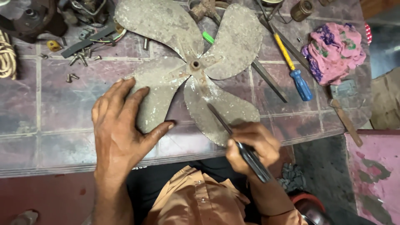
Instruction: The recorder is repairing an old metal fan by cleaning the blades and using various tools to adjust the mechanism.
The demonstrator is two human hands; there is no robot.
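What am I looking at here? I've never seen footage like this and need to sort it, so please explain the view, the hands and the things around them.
There is one picture, taken by a camera worn on a person's head, looking down at their own two bare hands; no machine is involved. The left hand lies flat on one blade of a grey, dirty four-bladed metal fan blade, which lies on a reddish tiled worktop. The right hand grips a dark-handled screwdriver whose tip rests on another blade. Also on the worktop: a blue-and-yellow screwdriver, a pink flowered cloth, loose small metal bolts and a coil of pale rope at the left edge.
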